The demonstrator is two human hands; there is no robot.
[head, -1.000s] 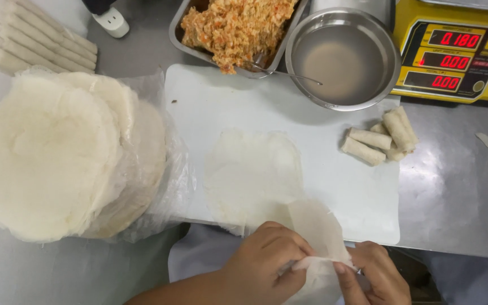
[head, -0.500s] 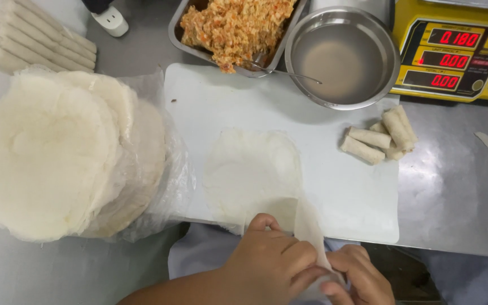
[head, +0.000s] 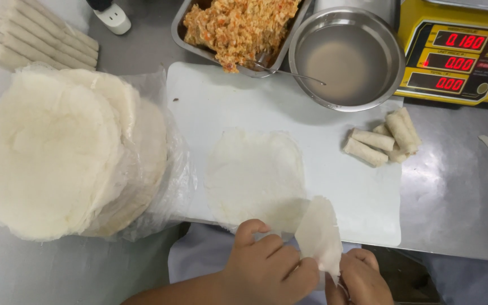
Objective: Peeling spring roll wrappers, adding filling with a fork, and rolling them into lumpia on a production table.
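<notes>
Thin, translucent white wrapper piece [head: 317, 234], upright, pinched at the cutting board's near edge.

The bottom edge cuts off the right hand [head: 360, 279]; the top edge crops the filling tray [head: 183, 35], and the scale [head: 408, 34] runs off the right edge.

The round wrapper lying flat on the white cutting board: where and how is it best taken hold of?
Probably at the near edge of the round wrapper, coming from the person's side. It lies flat and thin on the cutting board, so only a rim can be pinched and peeled up. That edge lies closest to the left hand and right hand, which pinch a torn wrapper piece.
</notes>
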